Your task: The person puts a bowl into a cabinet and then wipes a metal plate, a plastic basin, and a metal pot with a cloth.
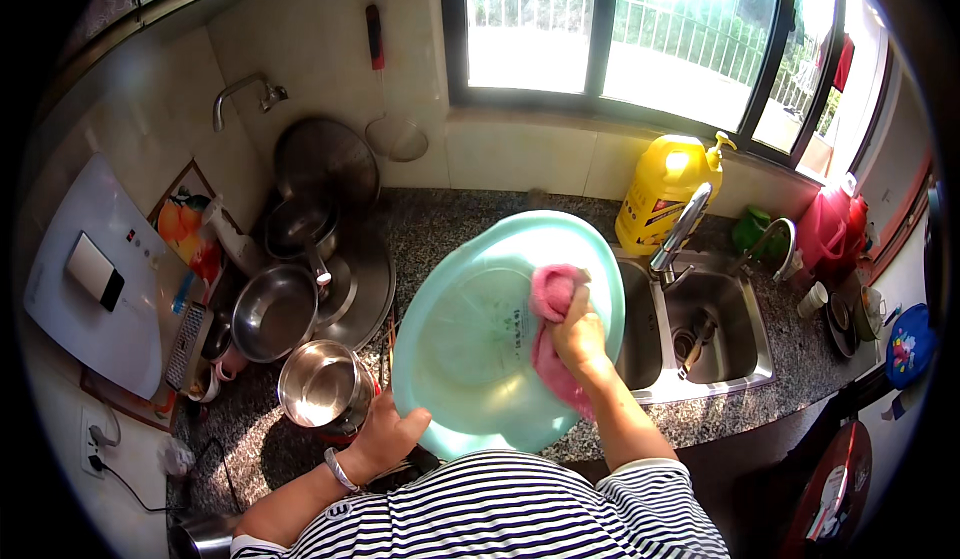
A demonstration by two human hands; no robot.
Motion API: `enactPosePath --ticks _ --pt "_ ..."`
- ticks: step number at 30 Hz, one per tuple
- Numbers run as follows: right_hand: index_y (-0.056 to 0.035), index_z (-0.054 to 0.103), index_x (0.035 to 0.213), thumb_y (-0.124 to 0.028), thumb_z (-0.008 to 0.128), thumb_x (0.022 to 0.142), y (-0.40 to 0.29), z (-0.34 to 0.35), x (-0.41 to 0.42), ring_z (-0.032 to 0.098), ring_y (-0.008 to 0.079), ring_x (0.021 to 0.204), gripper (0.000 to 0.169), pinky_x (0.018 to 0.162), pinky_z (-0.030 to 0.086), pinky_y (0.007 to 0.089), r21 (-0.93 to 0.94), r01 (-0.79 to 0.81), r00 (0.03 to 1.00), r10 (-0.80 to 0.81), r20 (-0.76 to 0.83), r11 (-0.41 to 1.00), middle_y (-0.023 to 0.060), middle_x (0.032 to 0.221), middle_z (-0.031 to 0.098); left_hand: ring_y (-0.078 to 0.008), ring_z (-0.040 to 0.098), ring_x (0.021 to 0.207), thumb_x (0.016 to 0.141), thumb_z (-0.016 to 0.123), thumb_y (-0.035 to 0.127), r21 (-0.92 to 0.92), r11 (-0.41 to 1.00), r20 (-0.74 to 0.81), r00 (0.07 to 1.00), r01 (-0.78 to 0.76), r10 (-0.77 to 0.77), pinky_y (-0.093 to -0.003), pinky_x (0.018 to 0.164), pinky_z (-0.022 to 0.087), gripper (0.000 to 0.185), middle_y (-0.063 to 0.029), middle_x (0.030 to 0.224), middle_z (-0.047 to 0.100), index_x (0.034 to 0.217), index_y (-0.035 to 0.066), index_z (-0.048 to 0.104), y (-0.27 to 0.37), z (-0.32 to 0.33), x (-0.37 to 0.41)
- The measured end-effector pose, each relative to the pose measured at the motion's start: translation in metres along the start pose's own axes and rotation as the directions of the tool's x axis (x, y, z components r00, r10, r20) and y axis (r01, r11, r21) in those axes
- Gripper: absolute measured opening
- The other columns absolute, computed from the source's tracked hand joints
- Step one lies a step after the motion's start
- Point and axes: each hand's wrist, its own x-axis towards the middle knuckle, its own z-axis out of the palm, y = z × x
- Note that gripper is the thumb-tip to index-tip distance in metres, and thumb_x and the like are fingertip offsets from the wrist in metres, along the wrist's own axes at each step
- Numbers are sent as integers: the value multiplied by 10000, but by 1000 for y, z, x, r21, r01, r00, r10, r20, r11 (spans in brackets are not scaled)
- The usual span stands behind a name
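Note:
A pale green plastic basin (457,334) is tilted up in front of my body, its inside facing me. My left hand (386,431) grips the basin's left rim near the bottom, thumb on the inner side. In my right hand (579,334) is a pink cloth (555,292), pressed against the basin's inner right side, with its loose end hanging down below the wrist. Dark printed writing shows on the basin's floor beside the cloth. The basin covers part of the granite counter and the left edge of the double sink.
At right, the steel double sink (712,334) has a chrome faucet (682,232) and a brush-like tool in one bowl. A yellow detergent jug (667,191) stands behind it. Steel pans (275,313) and a steel pot (321,385) crowd the left of the granite counter (435,217).

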Motion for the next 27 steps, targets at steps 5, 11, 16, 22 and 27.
enactPosePath --ticks 5,11,16,22,27 --pt "-32 518 1044 -96 568 861 -36 72 44 545 352 834 200 827 457 367 890 -305 851 -323 414 338 170 1034 567 -221 617 848 792 549 63 27 1000 -15 1000 -8 9 -353 811 490 329 -145 933 659 1107 -31 565 4 5 11" --pt "-124 641 1028 -180 572 828 -43 48 -79 576 289 1023 219 877 450 341 530 519 206 -700 684 671 104 1062 552 -178 608 802 771 550 65 -109 992 -62 995 65 -73 -327 745 496 306 -116 882 659 1057 -35 588 -9 -3 2" --pt "-123 625 881 -195 627 732 15 5 -19 588 261 881 166 729 480 393 -314 731 653 -487 580 606 71 941 542 -200 608 834 773 525 97 -202 974 -82 990 99 -118 -330 754 492 362 -124 925 660 1106 -39 573 -24 3 9" --pt "-148 565 867 -139 620 710 -23 -29 41 568 271 792 167 626 492 389 -506 637 699 -713 59 582 65 917 517 -210 608 810 766 533 85 -39 996 -21 996 81 -82 -336 756 490 360 -145 903 656 1102 -42 559 1 1 16" --pt "-70 572 959 -105 639 733 41 7 -76 607 331 859 238 657 521 439 -398 522 802 -274 530 754 157 938 543 -210 612 786 762 535 81 -6 1000 -96 995 -23 22 -348 730 487 371 -151 866 655 1113 -37 553 1 2 4"
